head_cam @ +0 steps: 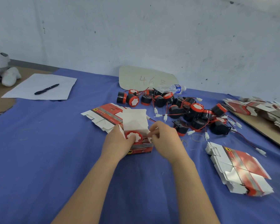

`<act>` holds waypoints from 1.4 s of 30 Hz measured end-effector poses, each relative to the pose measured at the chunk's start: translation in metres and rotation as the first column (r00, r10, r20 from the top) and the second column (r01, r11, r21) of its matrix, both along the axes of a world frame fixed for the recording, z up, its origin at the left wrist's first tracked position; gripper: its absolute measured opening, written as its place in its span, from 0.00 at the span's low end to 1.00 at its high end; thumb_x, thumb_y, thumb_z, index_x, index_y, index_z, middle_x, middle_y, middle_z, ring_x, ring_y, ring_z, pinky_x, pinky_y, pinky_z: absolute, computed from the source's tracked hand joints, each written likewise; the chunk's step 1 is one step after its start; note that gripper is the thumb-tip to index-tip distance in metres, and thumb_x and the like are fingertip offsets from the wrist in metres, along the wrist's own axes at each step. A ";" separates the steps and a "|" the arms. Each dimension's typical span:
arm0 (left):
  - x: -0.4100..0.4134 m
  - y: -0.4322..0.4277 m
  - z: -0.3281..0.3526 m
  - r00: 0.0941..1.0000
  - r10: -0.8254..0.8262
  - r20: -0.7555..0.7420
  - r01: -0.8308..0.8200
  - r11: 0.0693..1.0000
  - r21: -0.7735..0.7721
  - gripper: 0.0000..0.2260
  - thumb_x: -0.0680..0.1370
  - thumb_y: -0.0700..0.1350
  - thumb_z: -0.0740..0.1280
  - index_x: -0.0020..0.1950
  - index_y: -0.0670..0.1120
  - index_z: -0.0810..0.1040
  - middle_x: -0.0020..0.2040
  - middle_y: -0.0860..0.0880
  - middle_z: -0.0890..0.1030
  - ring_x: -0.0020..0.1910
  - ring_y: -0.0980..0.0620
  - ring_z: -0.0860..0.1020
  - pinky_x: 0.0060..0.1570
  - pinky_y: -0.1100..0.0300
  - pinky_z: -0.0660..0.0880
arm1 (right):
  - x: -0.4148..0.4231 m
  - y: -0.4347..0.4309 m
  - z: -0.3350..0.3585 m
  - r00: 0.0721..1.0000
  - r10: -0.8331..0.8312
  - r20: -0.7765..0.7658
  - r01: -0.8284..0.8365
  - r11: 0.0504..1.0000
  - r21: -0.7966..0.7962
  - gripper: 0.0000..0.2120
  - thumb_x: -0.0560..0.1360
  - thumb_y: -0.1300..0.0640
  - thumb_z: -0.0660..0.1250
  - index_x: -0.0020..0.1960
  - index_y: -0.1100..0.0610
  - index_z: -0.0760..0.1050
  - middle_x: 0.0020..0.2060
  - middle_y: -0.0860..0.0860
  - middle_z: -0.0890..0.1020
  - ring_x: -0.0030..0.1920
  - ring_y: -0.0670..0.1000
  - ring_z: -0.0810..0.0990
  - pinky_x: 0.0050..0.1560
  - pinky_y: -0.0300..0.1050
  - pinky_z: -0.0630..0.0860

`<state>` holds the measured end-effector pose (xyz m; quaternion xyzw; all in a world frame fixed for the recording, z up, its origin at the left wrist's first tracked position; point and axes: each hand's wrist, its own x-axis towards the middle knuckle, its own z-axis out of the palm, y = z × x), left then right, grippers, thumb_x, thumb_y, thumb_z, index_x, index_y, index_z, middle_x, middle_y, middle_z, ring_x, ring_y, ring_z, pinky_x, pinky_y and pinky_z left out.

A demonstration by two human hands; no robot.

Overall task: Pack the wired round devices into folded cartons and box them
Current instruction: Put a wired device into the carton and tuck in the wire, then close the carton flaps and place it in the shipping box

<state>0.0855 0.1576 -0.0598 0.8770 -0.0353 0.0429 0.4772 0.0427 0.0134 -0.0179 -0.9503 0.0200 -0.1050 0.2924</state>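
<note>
One device [133, 136] in carton [143, 147] — left hand [118, 142] holds both; right hand [166, 139] pinches flap [149, 137].

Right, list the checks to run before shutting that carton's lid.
1. Device inside carton, face up: ok.
2. Lid standing open, clear of the device: ok.
3. Left hand holds the carton steady: ok.
4. Side flap folded in: not ok; the right hand pinches it, not yet down.
5. Wire fully tucked inside: cannot tell; the hands hide it.
</note>
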 end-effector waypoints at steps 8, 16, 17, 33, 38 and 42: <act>-0.001 0.001 0.000 0.999 0.034 0.021 -0.035 0.996 0.077 0.20 0.75 0.55 0.67 0.64 0.48 0.72 0.60 0.49 0.78 0.56 0.49 0.76 0.47 0.57 0.76 | 0.004 -0.002 -0.006 0.992 -0.120 0.045 0.124 0.985 -0.121 0.11 0.74 0.63 0.61 0.46 0.57 0.84 0.42 0.51 0.72 0.54 0.56 0.70 0.47 0.45 0.71; -0.003 -0.001 0.003 0.998 0.067 0.016 -0.068 0.995 0.070 0.23 0.74 0.54 0.69 0.66 0.47 0.71 0.61 0.45 0.72 0.50 0.53 0.71 0.43 0.62 0.70 | -0.010 0.004 0.000 0.949 -0.084 -0.304 -0.012 0.953 -0.303 0.21 0.76 0.36 0.58 0.58 0.47 0.80 0.74 0.50 0.53 0.68 0.60 0.56 0.64 0.55 0.58; -0.002 -0.001 0.003 0.997 0.070 0.013 -0.071 0.995 0.073 0.23 0.75 0.55 0.69 0.66 0.47 0.71 0.61 0.45 0.72 0.50 0.53 0.72 0.43 0.62 0.70 | -0.010 0.005 0.002 0.938 -0.085 -0.335 -0.023 0.952 -0.306 0.24 0.75 0.34 0.58 0.59 0.47 0.79 0.76 0.49 0.48 0.71 0.61 0.54 0.67 0.58 0.57; -0.006 -0.006 -0.004 0.988 -0.035 0.153 0.069 0.972 -0.225 0.06 0.81 0.46 0.59 0.52 0.50 0.75 0.52 0.52 0.79 0.48 0.55 0.76 0.45 0.62 0.73 | 0.001 0.009 -0.018 0.989 0.065 0.133 -0.061 0.998 -0.036 0.06 0.75 0.55 0.67 0.45 0.56 0.71 0.43 0.50 0.79 0.46 0.52 0.76 0.44 0.48 0.74; -0.002 -0.004 -0.006 0.989 0.080 0.123 -0.038 0.949 -0.313 0.21 0.77 0.37 0.66 0.67 0.47 0.64 0.63 0.49 0.64 0.52 0.48 0.76 0.52 0.58 0.75 | 0.008 0.007 -0.025 0.987 0.013 0.160 -0.046 0.978 0.206 0.03 0.78 0.61 0.63 0.48 0.54 0.70 0.39 0.46 0.77 0.39 0.45 0.74 0.38 0.31 0.70; 0.001 -0.001 -0.007 0.995 -0.053 0.087 0.082 0.922 -0.378 0.17 0.78 0.36 0.62 0.61 0.54 0.71 0.62 0.53 0.75 0.53 0.52 0.77 0.49 0.61 0.75 | 0.014 0.010 -0.034 0.981 -0.033 0.191 -0.028 0.951 0.309 0.13 0.76 0.67 0.62 0.57 0.54 0.68 0.50 0.49 0.73 0.49 0.49 0.73 0.45 0.33 0.69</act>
